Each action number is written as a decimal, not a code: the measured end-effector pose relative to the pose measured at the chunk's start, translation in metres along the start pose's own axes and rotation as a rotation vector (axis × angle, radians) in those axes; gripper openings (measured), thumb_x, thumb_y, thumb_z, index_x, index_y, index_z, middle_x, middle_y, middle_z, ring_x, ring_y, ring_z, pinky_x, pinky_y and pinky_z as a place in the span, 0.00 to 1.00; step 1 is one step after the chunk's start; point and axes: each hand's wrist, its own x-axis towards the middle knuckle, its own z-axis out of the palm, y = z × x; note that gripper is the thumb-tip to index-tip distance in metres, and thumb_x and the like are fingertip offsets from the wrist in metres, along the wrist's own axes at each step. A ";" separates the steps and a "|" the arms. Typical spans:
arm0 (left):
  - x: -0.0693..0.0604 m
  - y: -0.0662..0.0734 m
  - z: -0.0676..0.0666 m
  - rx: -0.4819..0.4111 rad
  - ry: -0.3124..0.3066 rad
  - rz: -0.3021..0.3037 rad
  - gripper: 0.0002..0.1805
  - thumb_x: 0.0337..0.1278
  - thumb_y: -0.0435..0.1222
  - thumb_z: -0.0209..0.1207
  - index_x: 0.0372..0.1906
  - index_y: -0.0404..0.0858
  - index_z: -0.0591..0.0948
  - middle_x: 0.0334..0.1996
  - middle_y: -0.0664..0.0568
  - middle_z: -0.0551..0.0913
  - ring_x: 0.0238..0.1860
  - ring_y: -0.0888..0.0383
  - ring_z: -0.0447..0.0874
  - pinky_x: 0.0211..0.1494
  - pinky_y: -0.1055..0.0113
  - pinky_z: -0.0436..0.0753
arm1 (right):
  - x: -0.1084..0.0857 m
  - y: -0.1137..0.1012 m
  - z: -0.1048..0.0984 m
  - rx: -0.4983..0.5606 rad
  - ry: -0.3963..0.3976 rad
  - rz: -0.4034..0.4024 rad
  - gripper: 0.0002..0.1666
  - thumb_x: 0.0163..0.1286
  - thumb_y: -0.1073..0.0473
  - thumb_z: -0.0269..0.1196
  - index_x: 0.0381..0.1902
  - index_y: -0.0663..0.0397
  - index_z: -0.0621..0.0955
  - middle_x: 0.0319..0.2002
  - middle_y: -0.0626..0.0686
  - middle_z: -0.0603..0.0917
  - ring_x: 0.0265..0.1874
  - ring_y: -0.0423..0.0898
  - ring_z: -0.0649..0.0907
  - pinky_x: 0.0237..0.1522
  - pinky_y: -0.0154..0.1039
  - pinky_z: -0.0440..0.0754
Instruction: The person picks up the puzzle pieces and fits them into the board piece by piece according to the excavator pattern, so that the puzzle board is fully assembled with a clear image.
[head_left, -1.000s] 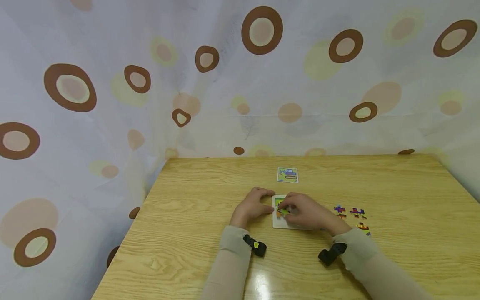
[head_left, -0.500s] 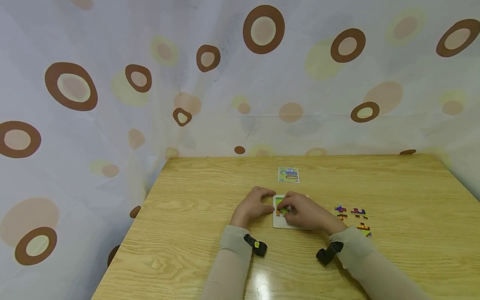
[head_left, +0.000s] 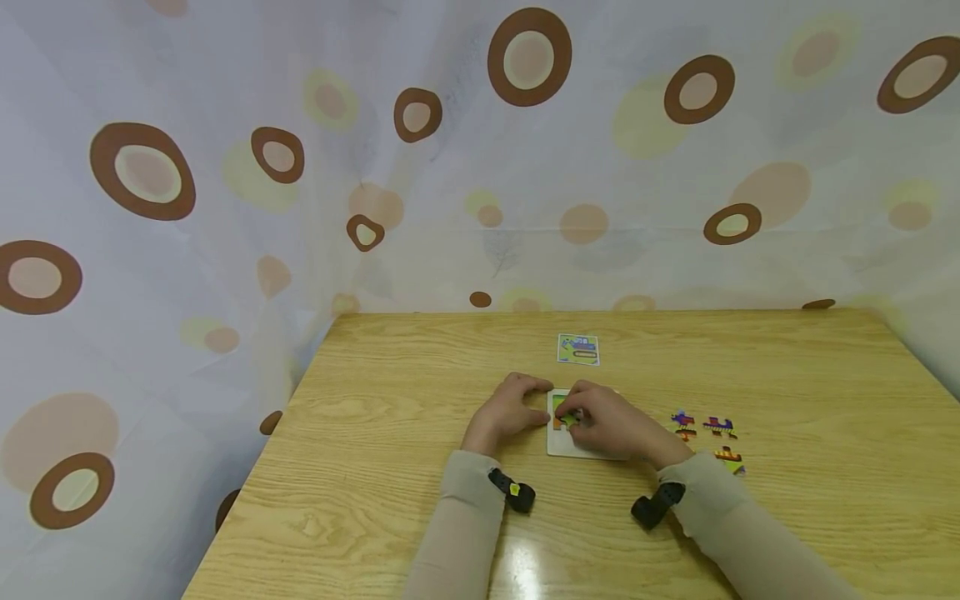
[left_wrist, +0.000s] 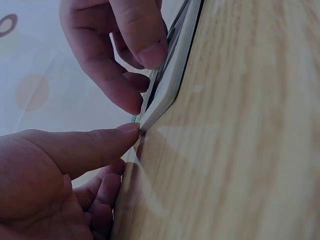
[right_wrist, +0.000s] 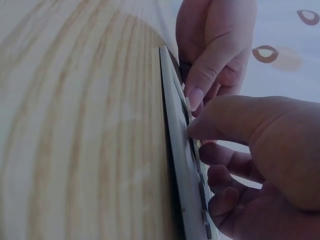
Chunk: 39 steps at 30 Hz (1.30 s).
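Note:
In the head view a white puzzle tray (head_left: 562, 451) lies on the table with green and orange pieces in its left part. My left hand (head_left: 510, 410) rests at its left edge, the straight thumb touching the rim and the forefinger near the far corner. My right hand (head_left: 613, 425) reaches over the tray and pinches a green puzzle piece (head_left: 572, 418) between thumb and forefinger. That hand hides the tray's right part. Both wrist views show the tray edge-on; in the right wrist view the right thumb (right_wrist: 220, 117) is low over the tray's surface.
Beyond the tray lies a square picture card (head_left: 578, 349) with a blue digger. Several loose puzzle pieces (head_left: 721, 427) lie to the right, partly behind the right forearm. A patterned curtain (head_left: 450, 167) hangs behind the wooden table (head_left: 360, 400).
The right fingers shift only slightly over the green piece. The right wrist has moved a little to the left. My left hand stays at the tray's edge.

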 end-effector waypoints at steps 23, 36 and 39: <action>0.000 -0.001 0.000 -0.001 0.000 0.014 0.25 0.61 0.35 0.66 0.64 0.44 0.78 0.62 0.50 0.72 0.66 0.52 0.66 0.68 0.56 0.66 | -0.003 0.000 -0.007 0.046 0.033 0.039 0.13 0.65 0.67 0.65 0.47 0.55 0.87 0.38 0.47 0.81 0.31 0.40 0.75 0.34 0.38 0.75; 0.001 -0.002 0.001 -0.015 0.010 -0.004 0.25 0.59 0.35 0.67 0.62 0.44 0.79 0.63 0.49 0.71 0.66 0.51 0.66 0.70 0.56 0.65 | -0.038 0.013 -0.046 0.052 0.101 0.112 0.14 0.71 0.64 0.61 0.52 0.58 0.84 0.45 0.52 0.83 0.37 0.44 0.77 0.34 0.40 0.78; 0.002 -0.002 0.001 -0.017 0.012 -0.003 0.25 0.59 0.35 0.67 0.63 0.44 0.79 0.63 0.49 0.71 0.66 0.51 0.66 0.70 0.56 0.64 | -0.049 0.019 -0.056 0.046 0.113 0.125 0.15 0.72 0.63 0.60 0.54 0.60 0.82 0.46 0.53 0.82 0.39 0.46 0.77 0.33 0.40 0.78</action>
